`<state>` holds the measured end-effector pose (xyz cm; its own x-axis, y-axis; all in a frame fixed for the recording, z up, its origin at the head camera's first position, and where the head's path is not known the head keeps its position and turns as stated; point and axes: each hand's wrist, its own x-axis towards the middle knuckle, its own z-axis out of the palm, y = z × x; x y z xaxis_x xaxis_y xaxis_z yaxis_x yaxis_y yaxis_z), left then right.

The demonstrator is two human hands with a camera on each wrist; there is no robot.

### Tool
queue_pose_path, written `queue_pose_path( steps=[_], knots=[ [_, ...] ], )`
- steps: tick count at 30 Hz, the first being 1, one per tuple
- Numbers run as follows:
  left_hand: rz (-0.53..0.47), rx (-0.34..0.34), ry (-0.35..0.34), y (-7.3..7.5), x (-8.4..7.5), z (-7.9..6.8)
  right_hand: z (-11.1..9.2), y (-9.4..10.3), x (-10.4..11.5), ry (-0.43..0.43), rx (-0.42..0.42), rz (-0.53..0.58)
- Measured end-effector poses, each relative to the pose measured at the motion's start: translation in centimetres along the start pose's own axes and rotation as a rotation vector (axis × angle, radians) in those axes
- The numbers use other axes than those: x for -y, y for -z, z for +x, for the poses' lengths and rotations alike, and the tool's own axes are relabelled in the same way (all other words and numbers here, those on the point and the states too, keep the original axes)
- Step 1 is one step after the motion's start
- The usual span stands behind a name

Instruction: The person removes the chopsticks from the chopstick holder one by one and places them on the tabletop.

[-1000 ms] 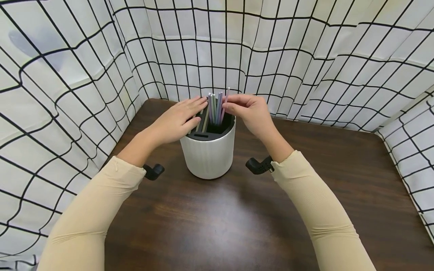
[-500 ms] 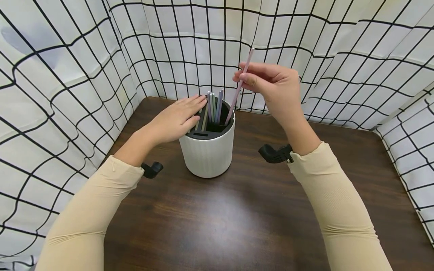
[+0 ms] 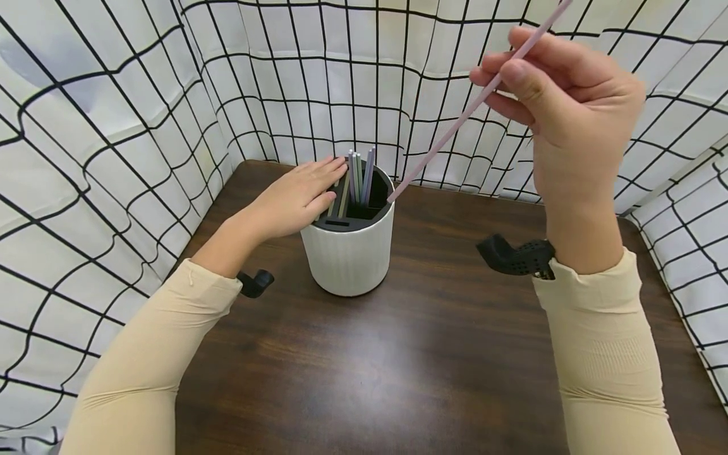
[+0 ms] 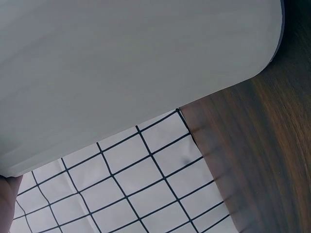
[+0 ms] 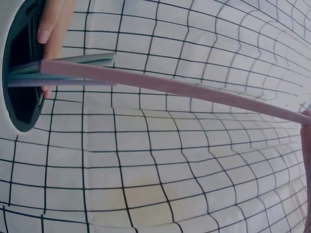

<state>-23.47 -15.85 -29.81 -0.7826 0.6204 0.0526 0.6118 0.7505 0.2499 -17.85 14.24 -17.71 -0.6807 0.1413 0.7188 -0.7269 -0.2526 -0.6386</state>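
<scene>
My right hand (image 3: 574, 107) pinches a pink chopstick (image 3: 449, 134) between thumb and fingers, raised at the upper right in the head view. The chopstick slants down to the left, its lower tip right at the rim of a white cylindrical utensil holder (image 3: 349, 262). In the right wrist view, the chopstick (image 5: 170, 88) crosses in front of the holder's dark opening. My left hand (image 3: 290, 199) rests flat on the holder's black slotted top, fingers straight, covering part of the slots. Several purple and green chopsticks (image 3: 359, 180) stand in the open compartment beside its fingertips.
The holder stands toward the back left of a dark wooden table (image 3: 364, 373). White cloth with a black grid (image 3: 318, 82) encloses the back and both sides. A black wrist camera (image 3: 514, 256) sits on the right wrist, another (image 3: 256, 284) on the left.
My right hand has drawn the pink chopstick up out of the compartment and moved up and to the right with it. My left hand has stayed on the holder.
</scene>
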Motion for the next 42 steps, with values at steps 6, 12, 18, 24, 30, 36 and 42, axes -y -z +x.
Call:
queue_pose_path(
  steps=[6, 12, 18, 24, 30, 36, 42],
  knots=[
    [0.000, -0.006, -0.004, -0.1, 0.1, 0.1, -0.6, 2.4, 0.1, -0.067, -0.060, 0.005],
    [-0.006, -0.011, -0.004, -0.2, 0.2, 0.1, -1.9, 4.9, -1.4, -0.313, -0.081, 0.124],
    [-0.010, -0.012, -0.003, -0.1, 0.1, 0.1, -3.5, 6.3, -3.8, -0.454, -0.031, 0.022],
    [-0.011, -0.018, -0.001, -0.1, 0.1, 0.1, -5.7, 7.1, -7.0, -0.611, 0.020, -0.016],
    [-0.014, -0.022, 0.001, -0.1, 0.1, 0.0, -8.1, 7.8, -10.4, -0.730, 0.016, -0.015],
    [-0.014, -0.031, -0.002, 0.0, 0.0, 0.1, -9.6, 8.2, -13.1, -0.871, 0.021, -0.031],
    [-0.019, -0.029, -0.006, -0.2, 0.1, 0.0, -11.0, 8.7, -15.5, -1.044, 0.000, -0.056]
  ],
)
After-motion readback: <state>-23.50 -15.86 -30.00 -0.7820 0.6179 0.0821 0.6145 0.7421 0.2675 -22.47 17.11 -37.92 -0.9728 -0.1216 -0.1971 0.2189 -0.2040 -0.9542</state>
